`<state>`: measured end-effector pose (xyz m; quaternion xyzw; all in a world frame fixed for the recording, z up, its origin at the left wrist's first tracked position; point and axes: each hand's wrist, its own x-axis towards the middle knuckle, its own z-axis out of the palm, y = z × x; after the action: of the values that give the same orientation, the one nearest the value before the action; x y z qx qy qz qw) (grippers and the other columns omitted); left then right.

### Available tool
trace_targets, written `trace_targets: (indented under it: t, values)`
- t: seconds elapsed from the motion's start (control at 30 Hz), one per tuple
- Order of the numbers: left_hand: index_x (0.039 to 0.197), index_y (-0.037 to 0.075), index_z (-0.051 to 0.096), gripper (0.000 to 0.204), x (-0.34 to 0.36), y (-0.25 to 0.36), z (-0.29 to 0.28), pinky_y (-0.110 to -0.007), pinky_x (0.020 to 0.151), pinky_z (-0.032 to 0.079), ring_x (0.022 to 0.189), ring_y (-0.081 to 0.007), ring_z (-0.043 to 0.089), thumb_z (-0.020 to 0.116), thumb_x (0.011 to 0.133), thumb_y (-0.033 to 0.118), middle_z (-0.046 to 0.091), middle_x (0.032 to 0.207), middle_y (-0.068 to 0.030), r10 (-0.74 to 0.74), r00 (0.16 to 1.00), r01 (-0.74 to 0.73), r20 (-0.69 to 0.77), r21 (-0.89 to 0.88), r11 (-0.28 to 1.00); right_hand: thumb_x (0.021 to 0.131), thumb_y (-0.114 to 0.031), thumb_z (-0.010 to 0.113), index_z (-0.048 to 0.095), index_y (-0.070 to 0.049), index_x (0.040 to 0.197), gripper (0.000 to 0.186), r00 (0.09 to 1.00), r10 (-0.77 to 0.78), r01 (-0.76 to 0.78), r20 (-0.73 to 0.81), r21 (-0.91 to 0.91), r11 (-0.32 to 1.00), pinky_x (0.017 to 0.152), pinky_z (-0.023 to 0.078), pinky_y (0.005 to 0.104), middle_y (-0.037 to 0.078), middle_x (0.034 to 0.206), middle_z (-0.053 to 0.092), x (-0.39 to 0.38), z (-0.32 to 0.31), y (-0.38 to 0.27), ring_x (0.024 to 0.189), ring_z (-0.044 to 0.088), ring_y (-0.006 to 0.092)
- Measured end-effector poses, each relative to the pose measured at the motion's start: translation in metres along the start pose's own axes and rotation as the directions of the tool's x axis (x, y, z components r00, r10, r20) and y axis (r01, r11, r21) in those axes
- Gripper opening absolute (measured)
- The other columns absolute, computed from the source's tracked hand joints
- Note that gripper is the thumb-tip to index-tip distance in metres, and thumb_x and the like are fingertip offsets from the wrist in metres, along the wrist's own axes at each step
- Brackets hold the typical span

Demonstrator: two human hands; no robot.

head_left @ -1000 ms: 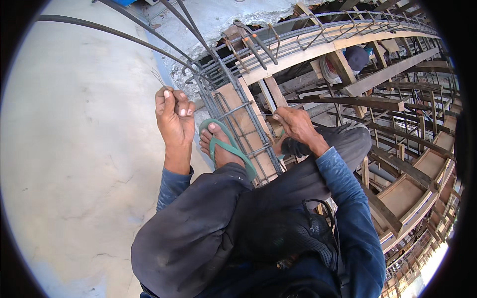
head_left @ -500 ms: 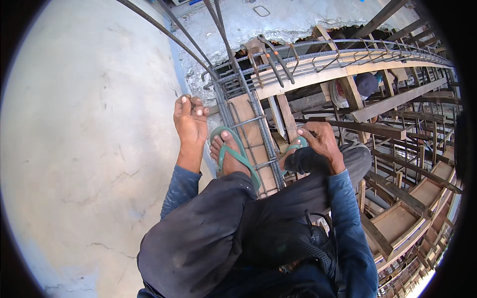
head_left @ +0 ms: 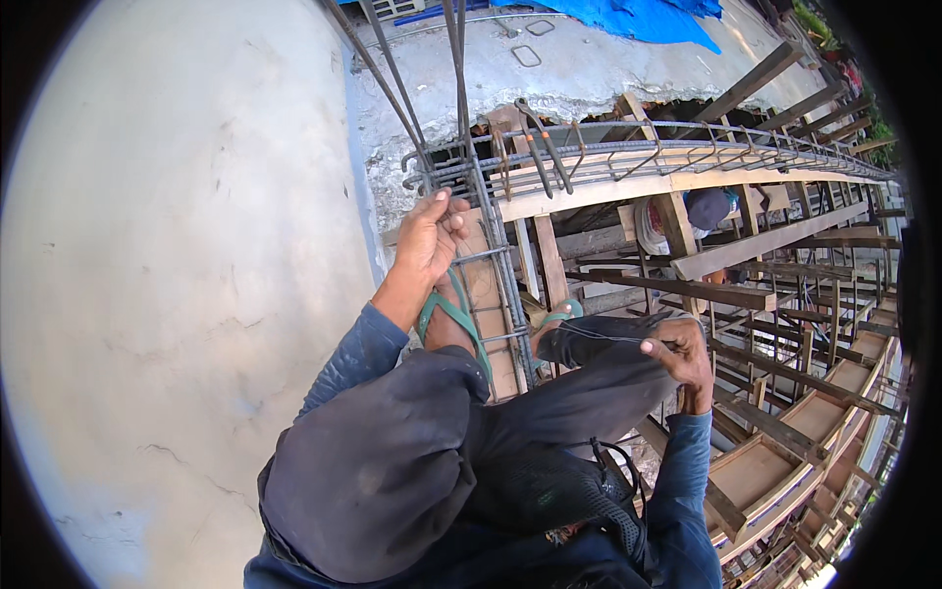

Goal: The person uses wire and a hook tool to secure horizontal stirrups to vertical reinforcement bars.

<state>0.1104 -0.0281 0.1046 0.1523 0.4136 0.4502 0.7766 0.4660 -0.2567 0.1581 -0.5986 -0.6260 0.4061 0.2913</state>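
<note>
My left hand (head_left: 429, 240) is closed, thumb and fingers pinched together, at the near side of the rebar cage (head_left: 502, 255), where upright bars (head_left: 461, 88) meet it. What its fingertips hold is hidden. Over my right knee, my right hand (head_left: 684, 355) pinches thin tie wire (head_left: 603, 336), whose loose strands stretch left across my trousers. A pair of pincers (head_left: 542, 147) with dark grips and orange bands hangs over the bars of the long rebar beam (head_left: 628, 162). My feet, in green flip-flops (head_left: 452, 316), straddle the cage.
A pale wall surface (head_left: 186, 255) fills the left side. To the right, timber props and beams (head_left: 726, 290) stand over a deep drop. A person in a dark cap (head_left: 708, 208) is among them below. Beyond the broken concrete edge (head_left: 579, 98) lies blue tarpaulin (head_left: 628, 18).
My left hand has moved right, from beside the wall to the rebar. My right hand has drawn down and right with the wire. The view has shifted, showing more tarpaulin.
</note>
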Motion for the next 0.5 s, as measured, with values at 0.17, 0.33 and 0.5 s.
trace_targets:
  t: [0.17,0.33,0.5]
  values:
    - [0.113,0.004,0.056,0.021,0.001,-0.024,-0.008,-0.030,0.062,0.056,0.076,-0.0185,0.069,0.060,0.098,0.019,0.068,0.099,-0.0141,-0.198,0.977,0.162,0.083,0.316,0.935,0.073,-0.027,0.077,0.064,0.002,0.061,0.034,0.998,0.040,-0.021,-0.057,0.301,0.953,0.048,0.026,0.0304,0.004,0.050,0.048,-0.034,-0.032,0.002,0.047,0.042,0.0122]
    - [0.109,0.005,0.056,0.021,0.002,-0.052,-0.010,-0.030,0.061,0.057,0.077,-0.0196,0.070,0.054,0.102,0.025,0.070,0.098,-0.0129,-0.316,0.949,0.278,-0.012,0.505,0.817,0.070,-0.032,0.075,0.066,0.001,0.058,0.036,0.980,0.051,-0.016,-0.194,0.180,0.984,0.048,0.026,0.0310,0.004,0.050,0.051,-0.063,-0.069,0.002,0.047,0.043,0.0127]
    - [0.113,0.000,0.059,0.036,0.011,-0.041,-0.022,-0.033,0.051,0.055,0.061,-0.0210,0.068,0.051,0.102,0.032,0.071,0.093,-0.0178,-0.240,0.968,0.225,-0.078,0.700,0.677,0.076,-0.032,0.074,0.061,-0.001,0.059,0.038,0.872,0.013,0.134,-0.489,0.266,0.955,0.051,0.031,0.0290,0.006,0.055,0.055,-0.106,-0.099,0.034,0.053,0.046,0.0135]
